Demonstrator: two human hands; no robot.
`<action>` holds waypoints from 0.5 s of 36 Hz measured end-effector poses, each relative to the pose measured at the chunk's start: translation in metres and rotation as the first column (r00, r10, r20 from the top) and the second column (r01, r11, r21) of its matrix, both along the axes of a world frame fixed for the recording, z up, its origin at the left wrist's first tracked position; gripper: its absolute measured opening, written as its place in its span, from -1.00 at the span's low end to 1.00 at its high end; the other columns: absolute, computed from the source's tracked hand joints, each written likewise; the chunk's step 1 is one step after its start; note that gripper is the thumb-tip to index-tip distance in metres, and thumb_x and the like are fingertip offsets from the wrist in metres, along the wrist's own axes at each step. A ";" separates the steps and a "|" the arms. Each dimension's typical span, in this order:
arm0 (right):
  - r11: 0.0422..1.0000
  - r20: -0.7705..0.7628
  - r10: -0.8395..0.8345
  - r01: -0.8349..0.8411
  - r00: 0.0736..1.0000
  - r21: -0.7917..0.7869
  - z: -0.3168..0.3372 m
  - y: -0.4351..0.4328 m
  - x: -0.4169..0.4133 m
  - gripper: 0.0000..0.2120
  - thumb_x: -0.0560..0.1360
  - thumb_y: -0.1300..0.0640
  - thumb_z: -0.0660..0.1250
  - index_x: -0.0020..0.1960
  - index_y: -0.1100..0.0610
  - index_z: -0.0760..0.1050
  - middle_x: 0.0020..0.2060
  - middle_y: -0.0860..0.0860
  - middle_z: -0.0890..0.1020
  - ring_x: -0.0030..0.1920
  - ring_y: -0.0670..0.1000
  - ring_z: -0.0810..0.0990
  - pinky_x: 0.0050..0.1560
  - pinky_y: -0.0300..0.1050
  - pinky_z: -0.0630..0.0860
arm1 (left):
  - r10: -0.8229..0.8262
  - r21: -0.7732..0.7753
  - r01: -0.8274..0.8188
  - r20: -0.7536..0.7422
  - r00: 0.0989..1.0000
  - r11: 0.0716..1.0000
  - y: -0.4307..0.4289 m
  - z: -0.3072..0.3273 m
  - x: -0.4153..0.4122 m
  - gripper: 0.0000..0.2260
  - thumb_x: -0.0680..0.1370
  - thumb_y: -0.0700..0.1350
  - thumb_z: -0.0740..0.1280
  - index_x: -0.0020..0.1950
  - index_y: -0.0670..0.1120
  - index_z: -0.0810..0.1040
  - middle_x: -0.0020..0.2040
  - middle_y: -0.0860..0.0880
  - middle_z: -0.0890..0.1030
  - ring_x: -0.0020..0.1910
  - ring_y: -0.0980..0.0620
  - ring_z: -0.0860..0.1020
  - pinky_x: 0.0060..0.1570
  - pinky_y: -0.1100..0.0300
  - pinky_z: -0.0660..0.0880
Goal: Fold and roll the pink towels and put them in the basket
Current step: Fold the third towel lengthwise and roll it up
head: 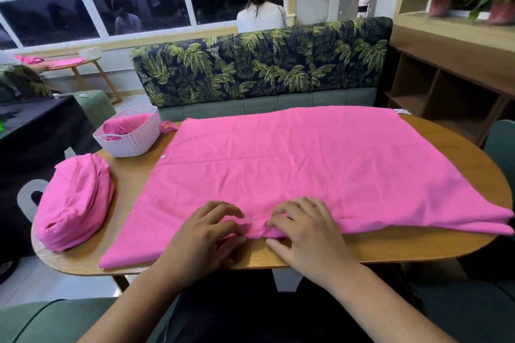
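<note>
Matt cloth towel (292, 164), wood-grain table (418, 245)

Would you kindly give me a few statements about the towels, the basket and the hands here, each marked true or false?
1. The white basket already holds a rolled pink towel. True.
2. The spread towel is draped over the sofa back. False: it lies flat on the wooden table.
3. The left hand and the right hand both pinch the spread towel's near edge, close together. True.
4. The bundled towel lies at the table's right end. False: it lies at the left end, nearer the person than the basket.
</note>
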State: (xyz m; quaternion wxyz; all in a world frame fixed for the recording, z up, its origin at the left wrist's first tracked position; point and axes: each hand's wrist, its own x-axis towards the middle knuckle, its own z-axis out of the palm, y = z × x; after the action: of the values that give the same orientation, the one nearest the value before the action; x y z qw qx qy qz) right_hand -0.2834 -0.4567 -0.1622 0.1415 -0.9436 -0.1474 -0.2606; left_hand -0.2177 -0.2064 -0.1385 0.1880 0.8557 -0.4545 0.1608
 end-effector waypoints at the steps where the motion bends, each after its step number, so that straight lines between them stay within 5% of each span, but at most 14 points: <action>1: 1.000 0.026 0.005 -0.005 1.000 0.004 0.000 0.002 -0.001 -0.81 0.49 -0.15 0.45 0.01 -0.07 0.61 0.07 -0.18 0.60 0.14 -0.03 0.53 0.30 0.03 0.41 | -0.011 -0.011 0.011 -0.010 1.000 1.000 0.001 0.003 -0.002 -0.85 0.65 0.09 0.37 0.00 0.06 0.66 0.25 0.15 0.56 0.30 0.05 0.50 0.20 0.04 0.50; 9: 0.995 0.086 0.088 -0.092 0.992 0.041 0.000 -0.007 -0.017 -0.89 0.54 0.09 0.49 0.02 -0.06 0.59 0.06 -0.20 0.58 0.13 -0.07 0.54 0.31 -0.04 0.39 | -0.083 -0.006 0.083 -0.151 0.985 0.996 0.023 0.020 -0.008 -0.86 0.66 0.11 0.36 0.03 0.11 0.67 0.30 0.24 0.52 0.31 0.12 0.49 0.12 0.22 0.51; 18: 0.987 0.042 -0.151 0.148 0.988 0.065 -0.004 -0.069 -0.055 -0.66 0.37 0.34 0.54 -0.02 -0.04 0.59 0.09 -0.19 0.60 0.15 -0.07 0.54 0.25 -0.08 0.41 | -0.149 0.138 0.177 -0.189 0.971 0.975 -0.002 0.012 -0.010 -0.91 0.64 0.11 0.37 0.06 0.12 0.59 0.19 0.27 0.54 0.23 0.18 0.51 0.17 0.13 0.51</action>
State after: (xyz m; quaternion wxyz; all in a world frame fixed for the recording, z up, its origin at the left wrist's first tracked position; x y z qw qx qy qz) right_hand -0.3381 -0.5260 -0.1663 0.1469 -0.9409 -0.0712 -0.2968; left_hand -0.2275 -0.2082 -0.1270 0.1739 0.8382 -0.5159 0.0327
